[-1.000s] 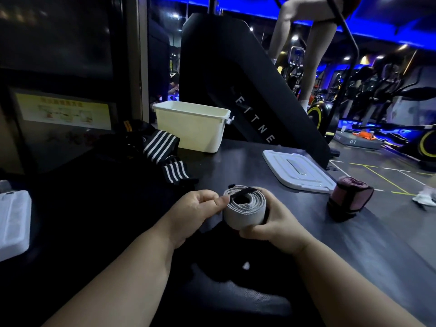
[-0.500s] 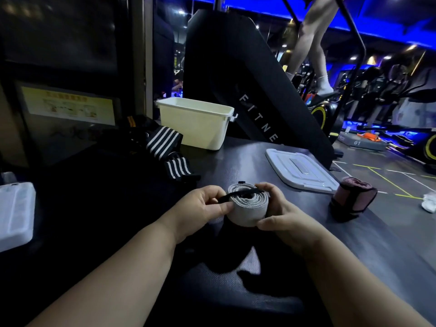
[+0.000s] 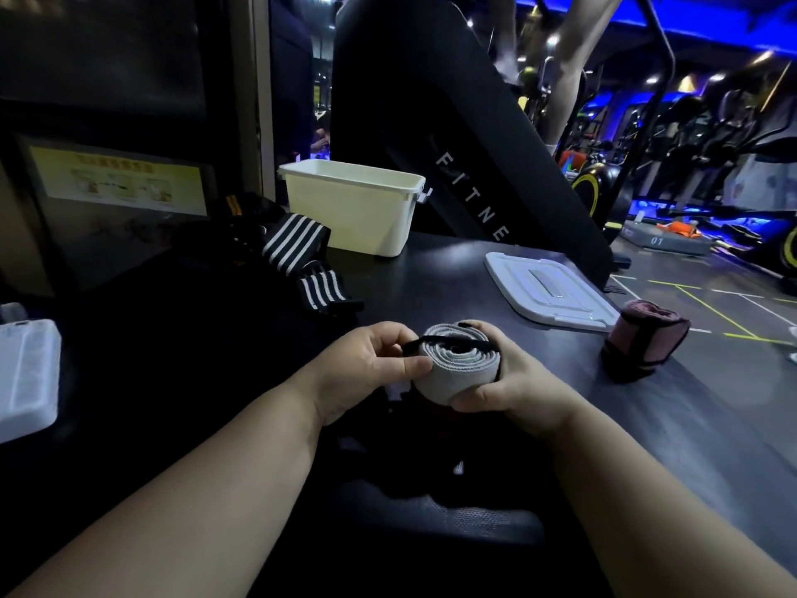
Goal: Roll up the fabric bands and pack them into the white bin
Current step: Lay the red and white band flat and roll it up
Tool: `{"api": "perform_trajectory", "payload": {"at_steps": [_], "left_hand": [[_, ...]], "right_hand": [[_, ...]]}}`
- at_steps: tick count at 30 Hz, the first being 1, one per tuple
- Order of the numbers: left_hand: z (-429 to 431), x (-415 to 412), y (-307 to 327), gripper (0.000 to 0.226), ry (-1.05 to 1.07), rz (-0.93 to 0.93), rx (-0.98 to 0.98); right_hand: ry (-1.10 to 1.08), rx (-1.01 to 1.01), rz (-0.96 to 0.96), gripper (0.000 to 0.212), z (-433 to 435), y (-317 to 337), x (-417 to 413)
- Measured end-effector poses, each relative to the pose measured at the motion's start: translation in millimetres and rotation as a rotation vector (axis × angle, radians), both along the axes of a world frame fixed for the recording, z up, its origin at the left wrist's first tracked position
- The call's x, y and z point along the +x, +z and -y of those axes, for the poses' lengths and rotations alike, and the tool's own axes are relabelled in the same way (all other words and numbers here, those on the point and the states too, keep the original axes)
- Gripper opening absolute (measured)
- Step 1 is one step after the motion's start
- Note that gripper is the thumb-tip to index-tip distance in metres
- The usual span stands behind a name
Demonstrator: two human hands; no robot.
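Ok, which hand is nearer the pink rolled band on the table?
Right. The right hand, gripping the grey roll, sits to the left of the pink rolled band, apart from it; the left hand is on the roll's far side, farther away.

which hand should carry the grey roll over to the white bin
Probably the right hand: it wraps round the body of the grey roll, while the left hand only pinches the black strap. The white bin stands ahead.
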State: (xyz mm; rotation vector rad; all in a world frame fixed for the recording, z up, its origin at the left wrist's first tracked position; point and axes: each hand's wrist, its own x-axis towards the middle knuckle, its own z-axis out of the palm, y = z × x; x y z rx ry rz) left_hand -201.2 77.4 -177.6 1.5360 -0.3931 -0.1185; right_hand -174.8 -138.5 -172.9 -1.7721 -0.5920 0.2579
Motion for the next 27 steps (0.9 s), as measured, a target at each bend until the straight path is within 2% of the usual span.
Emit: {"api": "perform_trajectory", "payload": {"at_steps": [2, 5, 8, 13, 17, 27], "left_hand": [[1.0, 0.4, -0.4, 0.011, 0.022, 0.012, -0.045], [3.3, -0.7, 0.2, 0.019, 0.048, 0.023, -0.106], [4.5, -3.0, 1.7, 0.015, 0.082, 0.025, -0.163], [3.8, -1.2, 1.0, 0.012, 0.163, 0.152, -0.071], [6.2, -0.4, -0.8, 0.028, 0.241, 0.265, 0.018], [7.6, 5.7, -5.1, 0.025, 0.393, 0.308, 0.138]], "right_hand": [[-0.053, -0.007, 0.047, 0.085, -2.7, -0.6, -0.8], [-0.111, -0.01, 0.097, 0.083, -6.9, -1.4, -1.8], [-0.143, 0.017, 0.096, 0.083, -9.4, -2.9, -0.4], [-0.191, 0.047, 0.101, 0.087, -10.9, -4.7, 2.8], [-0.22, 0.045, 0.128, 0.083, -13.3, -4.8, 4.1], [-0.445, -0.121, 0.274, 0.077, -25.3, -3.4, 1.6]]}}
